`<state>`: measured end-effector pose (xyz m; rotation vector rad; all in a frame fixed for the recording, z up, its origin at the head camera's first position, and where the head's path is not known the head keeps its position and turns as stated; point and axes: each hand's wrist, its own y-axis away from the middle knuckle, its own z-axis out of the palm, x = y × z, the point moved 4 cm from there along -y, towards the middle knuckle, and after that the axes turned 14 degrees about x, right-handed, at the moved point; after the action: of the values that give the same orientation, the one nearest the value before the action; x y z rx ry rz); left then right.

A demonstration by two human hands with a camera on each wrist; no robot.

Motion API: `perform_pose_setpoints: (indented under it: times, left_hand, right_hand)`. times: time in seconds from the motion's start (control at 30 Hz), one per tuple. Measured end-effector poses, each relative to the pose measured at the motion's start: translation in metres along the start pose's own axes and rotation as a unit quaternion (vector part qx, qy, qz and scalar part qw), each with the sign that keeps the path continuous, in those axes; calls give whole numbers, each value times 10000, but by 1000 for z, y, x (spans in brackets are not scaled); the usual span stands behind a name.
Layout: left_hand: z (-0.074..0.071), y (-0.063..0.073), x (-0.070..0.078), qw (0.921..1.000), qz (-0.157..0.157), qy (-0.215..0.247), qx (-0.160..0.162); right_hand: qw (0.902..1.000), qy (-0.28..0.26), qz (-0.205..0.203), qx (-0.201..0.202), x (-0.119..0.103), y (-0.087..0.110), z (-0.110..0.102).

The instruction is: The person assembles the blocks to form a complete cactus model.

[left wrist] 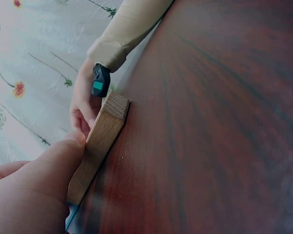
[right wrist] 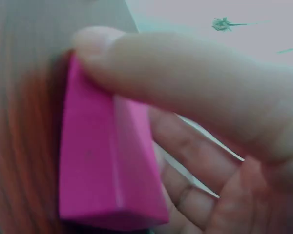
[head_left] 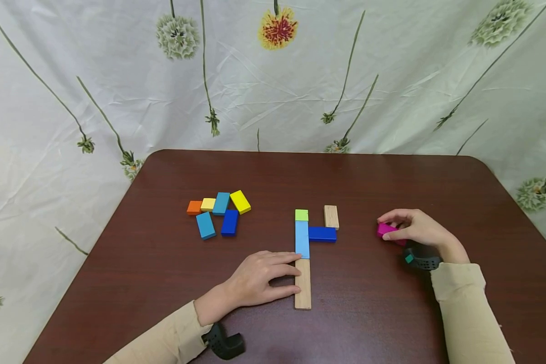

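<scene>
With its fingers stretched out, my left hand (head_left: 264, 278) touches the left side of a long plain wooden block (head_left: 303, 290) lying flat. A light blue block (head_left: 302, 240) continues the line beyond it, capped by a small green block (head_left: 302, 215). From the light blue block's right side a dark blue block (head_left: 322, 234) extends, and another plain wooden block (head_left: 331, 217) stands off its far right end. Farther right, my right hand (head_left: 414, 227) pinches a magenta block (head_left: 385, 230) between thumb and fingers. The right wrist view shows this magenta block (right wrist: 97, 156) close up under the thumb.
A loose group at the back left holds orange (head_left: 194, 208), yellow (head_left: 240, 201), blue (head_left: 229, 223) and other blocks. All lie on a dark brown table (head_left: 164, 283). Behind its far edge hangs a white floral cloth (head_left: 255, 91). Each wrist wears a black device.
</scene>
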<state>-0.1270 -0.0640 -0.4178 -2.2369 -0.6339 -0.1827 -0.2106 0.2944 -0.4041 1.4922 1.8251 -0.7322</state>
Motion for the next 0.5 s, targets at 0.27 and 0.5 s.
perform_pose_setpoints:
  times: [0.27,0.5]
  left_hand:
    - [-1,0,0,10000,18,-7,22]
    - [0,1,-1,10000,39,7,50]
  right_hand:
    - [9974,309,-39,652,-6,-9,10]
    - [9906,685,76,1178,-6,-16,18]
